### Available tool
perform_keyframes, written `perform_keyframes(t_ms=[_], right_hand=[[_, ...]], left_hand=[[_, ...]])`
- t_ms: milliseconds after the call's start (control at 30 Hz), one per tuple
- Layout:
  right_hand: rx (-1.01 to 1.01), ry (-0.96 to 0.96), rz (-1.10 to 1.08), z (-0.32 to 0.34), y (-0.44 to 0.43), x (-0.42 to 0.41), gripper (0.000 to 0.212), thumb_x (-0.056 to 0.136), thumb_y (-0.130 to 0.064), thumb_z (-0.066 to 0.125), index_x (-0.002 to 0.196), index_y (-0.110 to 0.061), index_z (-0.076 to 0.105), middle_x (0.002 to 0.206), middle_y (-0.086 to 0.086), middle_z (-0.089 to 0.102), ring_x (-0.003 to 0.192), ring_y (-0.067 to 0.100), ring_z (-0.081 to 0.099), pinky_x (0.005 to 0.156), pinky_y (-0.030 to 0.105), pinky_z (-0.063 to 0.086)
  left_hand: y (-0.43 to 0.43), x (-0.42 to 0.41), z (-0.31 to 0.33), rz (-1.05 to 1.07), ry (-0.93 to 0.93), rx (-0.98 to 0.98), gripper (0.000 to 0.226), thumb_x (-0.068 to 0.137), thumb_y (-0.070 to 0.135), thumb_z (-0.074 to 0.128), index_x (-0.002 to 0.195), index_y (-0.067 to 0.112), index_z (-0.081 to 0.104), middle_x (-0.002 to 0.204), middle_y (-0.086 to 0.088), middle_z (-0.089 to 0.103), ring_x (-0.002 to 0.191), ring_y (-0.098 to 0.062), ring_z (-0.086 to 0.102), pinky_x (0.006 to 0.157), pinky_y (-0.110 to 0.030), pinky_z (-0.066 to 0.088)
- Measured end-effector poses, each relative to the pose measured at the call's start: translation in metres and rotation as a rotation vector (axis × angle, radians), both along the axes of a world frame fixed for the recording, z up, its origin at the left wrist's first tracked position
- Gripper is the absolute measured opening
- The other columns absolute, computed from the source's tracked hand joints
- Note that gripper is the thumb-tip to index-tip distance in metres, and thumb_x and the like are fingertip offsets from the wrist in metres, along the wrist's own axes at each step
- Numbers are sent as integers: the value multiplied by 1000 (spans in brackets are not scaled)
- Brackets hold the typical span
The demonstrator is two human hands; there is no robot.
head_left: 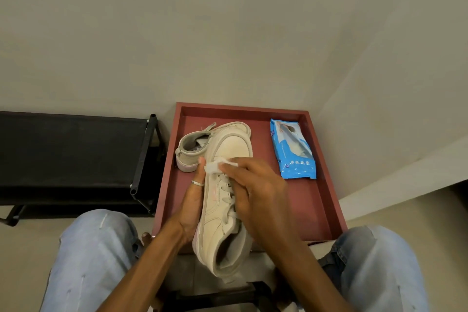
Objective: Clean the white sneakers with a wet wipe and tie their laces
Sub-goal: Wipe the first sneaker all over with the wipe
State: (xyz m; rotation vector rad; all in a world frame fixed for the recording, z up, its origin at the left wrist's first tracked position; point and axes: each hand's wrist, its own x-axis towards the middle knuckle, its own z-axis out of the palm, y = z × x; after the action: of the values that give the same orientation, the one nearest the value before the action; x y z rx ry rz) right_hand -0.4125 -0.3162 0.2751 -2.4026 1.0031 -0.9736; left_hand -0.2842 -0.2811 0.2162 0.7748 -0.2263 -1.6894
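Two knees (88, 261) flank my view; left hand (192, 200) grips one sneaker (222, 223), right hand (255, 192) pinches one wipe (214, 166) against it; second sneaker (190, 149) and one pack (293, 149) lie in the tray (326, 185).

Person in pale blue denim, forearms bare

Light blue faded denim jeans (93, 261) cover both legs, at the near left and near right; short white thread marks and a frayed slit run along the left leg; the right leg shows a torn, darker-edged gap at the knee; bare forearms (141, 268) show no sleeve; the left hand (192, 208) wears a thin silver band ring (197, 183) on one finger.
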Motion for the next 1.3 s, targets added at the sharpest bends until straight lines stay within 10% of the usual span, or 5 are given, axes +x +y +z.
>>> perform_keyframes(t_ms=[167, 500, 800, 1133, 1300], right_hand=[[70, -157, -222, -1, -36, -10, 22, 92, -6, 64, 111, -15, 72, 103, -4, 67, 93, 7, 62, 77, 30, 56], [-206, 65, -17, -8, -37, 7, 39, 80, 9, 65, 115, -8, 71, 115, 7, 66, 107, 21, 56, 88, 25, 46], [500, -262, -455, -10, -44, -3, 32, 94, -9, 55, 119, -23, 69, 101, -19, 67, 87, 2, 63, 86, 32, 56], [-59, -210, -184, 1, -41, 5, 37, 89, 10, 58, 120, -8, 67, 115, 5, 66, 109, 17, 60, 93, 28, 51], [-322, 215, 90, 4, -12, 16, 31, 86, 5, 56, 114, -3, 67, 116, 13, 64, 110, 27, 56, 91, 37, 47]], left_hand=[[-1, -1, -1, -20, -188, 7, 78, 100, 69, 17, 135, 18, 65, 139, -20, 61, 127, -38, 59, 107, -51, 47], [1, -5, -9, -14, -368, -13, 67, 106, 56, 15, 145, 17, 52, 141, -11, 62, 134, -28, 56, 110, -43, 43], [0, 4, -3, -97, -482, -10, 77, 100, 65, 12, 147, 19, 51, 138, -9, 65, 129, -26, 60, 113, -47, 41], [3, 6, 6, -81, -506, -68, 69, 102, 61, 14, 143, 22, 54, 136, -4, 66, 128, -21, 61, 111, -41, 45], [6, 1, 4, -40, -680, -67, 48, 103, 43, 32, 138, 18, 54, 119, 7, 72, 131, -17, 58, 93, -22, 52]])
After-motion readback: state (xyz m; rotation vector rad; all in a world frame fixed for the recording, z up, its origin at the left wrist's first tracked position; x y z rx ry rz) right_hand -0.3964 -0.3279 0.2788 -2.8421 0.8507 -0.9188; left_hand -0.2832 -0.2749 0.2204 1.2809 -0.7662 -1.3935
